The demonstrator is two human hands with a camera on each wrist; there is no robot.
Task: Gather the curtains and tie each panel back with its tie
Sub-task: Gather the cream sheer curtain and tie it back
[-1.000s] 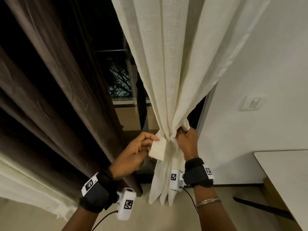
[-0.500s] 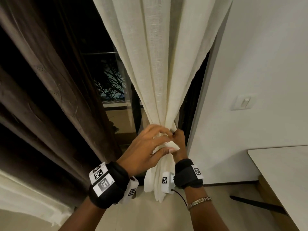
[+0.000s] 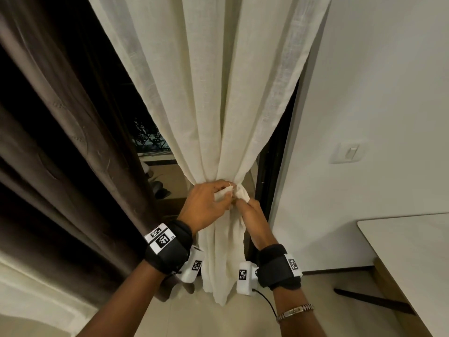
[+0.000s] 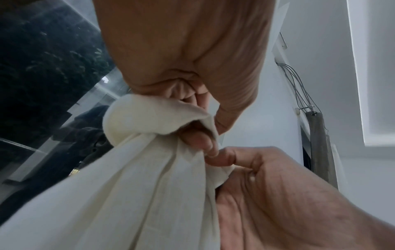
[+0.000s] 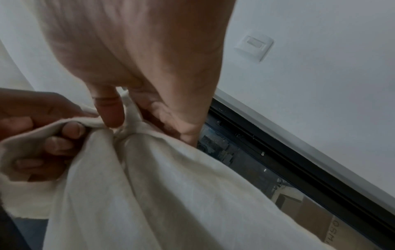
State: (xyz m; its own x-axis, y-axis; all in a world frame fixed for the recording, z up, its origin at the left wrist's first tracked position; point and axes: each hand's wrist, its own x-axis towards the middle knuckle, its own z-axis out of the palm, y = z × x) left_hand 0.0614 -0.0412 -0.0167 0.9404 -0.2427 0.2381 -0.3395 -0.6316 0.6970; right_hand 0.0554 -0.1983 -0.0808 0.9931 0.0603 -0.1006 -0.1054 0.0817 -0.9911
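At the cream curtain (image 3: 218, 105), both hands pinch the tie (image 3: 243, 193) (knuckles hide it overhead).

Both hands (image 3: 206, 205) (image 3: 250, 210) raised, fingers curled

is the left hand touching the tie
Touching. The left wrist view shows the left hand's fingers curled round the cream tie, a fingertip tucked under its fold at the gathered curtain.
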